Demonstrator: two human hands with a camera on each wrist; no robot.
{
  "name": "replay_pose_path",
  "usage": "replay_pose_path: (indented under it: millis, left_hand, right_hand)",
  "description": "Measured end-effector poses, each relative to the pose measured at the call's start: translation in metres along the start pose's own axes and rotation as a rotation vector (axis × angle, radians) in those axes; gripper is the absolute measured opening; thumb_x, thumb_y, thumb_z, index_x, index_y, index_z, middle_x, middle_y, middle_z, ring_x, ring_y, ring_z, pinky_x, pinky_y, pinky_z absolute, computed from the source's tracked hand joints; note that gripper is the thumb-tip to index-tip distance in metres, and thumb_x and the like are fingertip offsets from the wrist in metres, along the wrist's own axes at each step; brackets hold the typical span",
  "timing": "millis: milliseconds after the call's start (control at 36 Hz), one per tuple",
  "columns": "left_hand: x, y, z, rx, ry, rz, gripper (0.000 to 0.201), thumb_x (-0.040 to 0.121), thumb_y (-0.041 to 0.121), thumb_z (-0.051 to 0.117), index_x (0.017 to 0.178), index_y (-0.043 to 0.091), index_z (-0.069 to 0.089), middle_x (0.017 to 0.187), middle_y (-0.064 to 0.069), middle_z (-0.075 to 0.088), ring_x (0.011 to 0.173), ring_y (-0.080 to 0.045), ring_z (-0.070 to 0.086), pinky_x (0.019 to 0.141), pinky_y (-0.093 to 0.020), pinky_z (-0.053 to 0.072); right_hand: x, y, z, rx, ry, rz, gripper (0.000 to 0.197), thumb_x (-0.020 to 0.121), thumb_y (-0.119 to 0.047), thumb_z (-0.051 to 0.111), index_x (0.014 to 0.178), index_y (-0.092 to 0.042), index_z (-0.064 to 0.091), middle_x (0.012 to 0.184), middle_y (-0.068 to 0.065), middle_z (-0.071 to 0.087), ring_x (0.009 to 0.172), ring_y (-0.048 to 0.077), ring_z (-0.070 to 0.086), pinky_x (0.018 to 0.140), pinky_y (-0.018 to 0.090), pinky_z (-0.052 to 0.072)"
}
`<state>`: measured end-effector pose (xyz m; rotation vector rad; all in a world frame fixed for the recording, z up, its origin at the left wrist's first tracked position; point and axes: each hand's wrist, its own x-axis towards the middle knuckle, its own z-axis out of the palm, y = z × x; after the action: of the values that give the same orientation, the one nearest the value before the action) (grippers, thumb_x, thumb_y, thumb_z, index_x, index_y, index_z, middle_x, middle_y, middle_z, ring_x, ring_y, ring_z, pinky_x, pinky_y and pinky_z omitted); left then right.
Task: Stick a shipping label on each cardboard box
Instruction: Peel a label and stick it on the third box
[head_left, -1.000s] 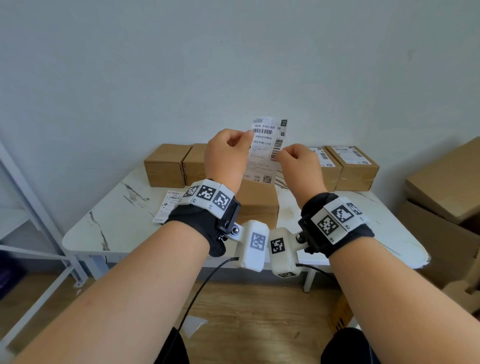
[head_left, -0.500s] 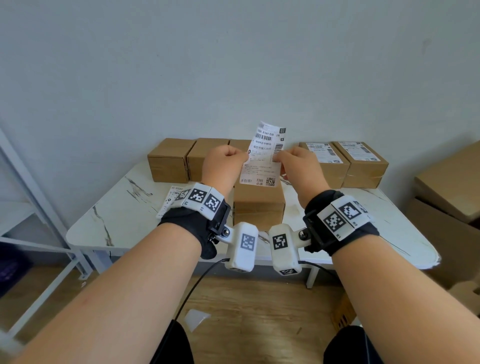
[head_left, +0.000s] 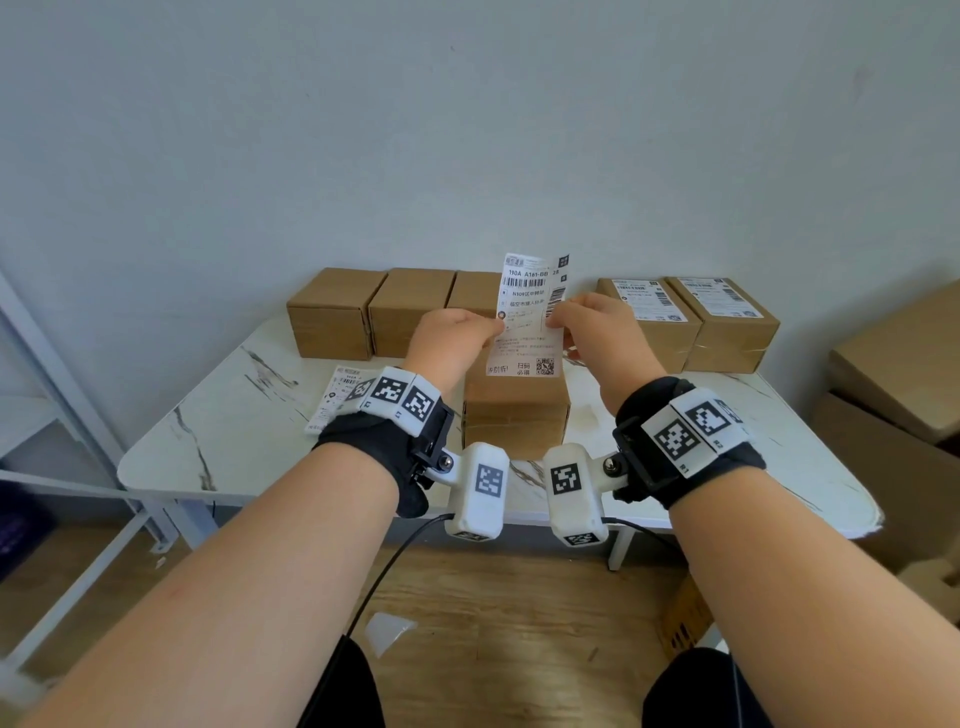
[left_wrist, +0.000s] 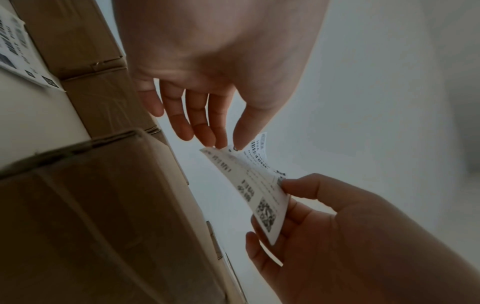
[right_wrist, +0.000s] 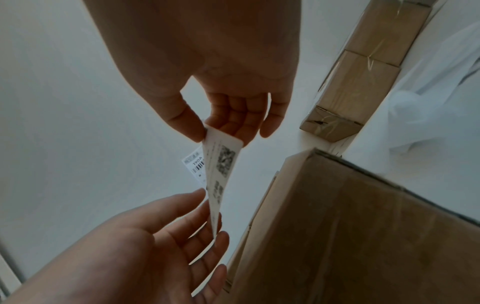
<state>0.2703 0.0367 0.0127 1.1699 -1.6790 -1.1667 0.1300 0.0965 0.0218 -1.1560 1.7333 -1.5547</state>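
Both hands hold one white shipping label (head_left: 529, 317) upright in the air, just above and behind a plain cardboard box (head_left: 515, 410) at the table's front middle. My left hand (head_left: 496, 327) pinches its left edge and my right hand (head_left: 556, 319) pinches its right edge. In the left wrist view the left hand (left_wrist: 228, 146) grips the label (left_wrist: 262, 197) between thumb and fingers. The right wrist view shows the right hand (right_wrist: 205, 133) pinching a corner of the label (right_wrist: 221, 162), which is bent along its length. Three plain boxes (head_left: 332, 312) line the back left.
Two boxes with labels on top (head_left: 675, 317) stand at the back right. Loose labels (head_left: 335, 395) lie on the white marble table (head_left: 218, 447) at the left. Large cardboard cartons (head_left: 893, 374) stand to the right, and a metal rack (head_left: 47, 467) to the left.
The label, held higher a second ago, has come down a little toward the front box. It was tilted half a second ago and now stands straighter.
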Motion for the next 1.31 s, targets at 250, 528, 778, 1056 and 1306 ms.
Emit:
replay_pose_path:
  millis: [250,528,778,1056,1306]
  left_hand:
    - [0.002,-0.002,-0.004,-0.002,0.018,0.034,0.010,0.093,0.019,0.059,0.092,0.013,0.067,0.102,-0.001,0.069,0.091,-0.014,0.062,0.080,-0.024,0.048]
    - [0.004,-0.003,-0.009,0.047,0.004,0.004,0.011,0.092,0.015,0.060,0.087,0.010,0.068,0.100,-0.007,0.072,0.094,-0.022,0.068,0.089,-0.037,0.055]
    - [0.009,-0.011,-0.005,0.180,0.022,-0.035,0.032,0.086,0.017,0.069,0.117,0.009,0.061,0.120,-0.008,0.065,0.108,-0.025,0.063,0.099,-0.042,0.048]
    - [0.013,-0.022,-0.002,0.257,0.061,-0.015,0.049,0.086,0.021,0.069,0.130,0.009,0.053,0.127,-0.009,0.059,0.108,-0.025,0.063,0.097,-0.043,0.049]
    - [0.014,-0.029,0.004,0.387,0.159,0.047,0.045,0.088,0.026,0.067,0.128,0.013,0.054,0.126,-0.004,0.060,0.111,-0.021,0.059,0.091,-0.031,0.046]
  right_hand:
    - [0.004,0.008,-0.003,-0.050,-0.007,-0.021,0.010,0.089,-0.007,0.058,0.081,-0.009,0.053,0.084,0.004,0.068,0.062,0.008,0.061,0.054,0.015,0.046]
    - [0.008,0.015,0.000,-0.082,0.031,0.001,0.036,0.087,-0.008,0.068,0.116,-0.012,0.048,0.088,-0.002,0.063,0.063,0.010,0.060,0.055,0.017,0.047]
    - [0.010,0.026,0.005,-0.249,0.045,0.015,0.040,0.086,-0.011,0.068,0.120,-0.012,0.048,0.110,0.007,0.065,0.087,0.019,0.066,0.058,0.020,0.046]
    - [0.012,0.031,0.007,-0.326,0.016,0.038,0.042,0.085,-0.012,0.070,0.119,-0.014,0.046,0.107,0.005,0.065,0.090,0.019,0.067,0.063,0.023,0.053]
    - [0.016,0.027,0.009,-0.419,0.022,0.055,0.048,0.082,-0.011,0.072,0.121,-0.011,0.045,0.107,0.004,0.062,0.092,0.021,0.066,0.067,0.025,0.054]
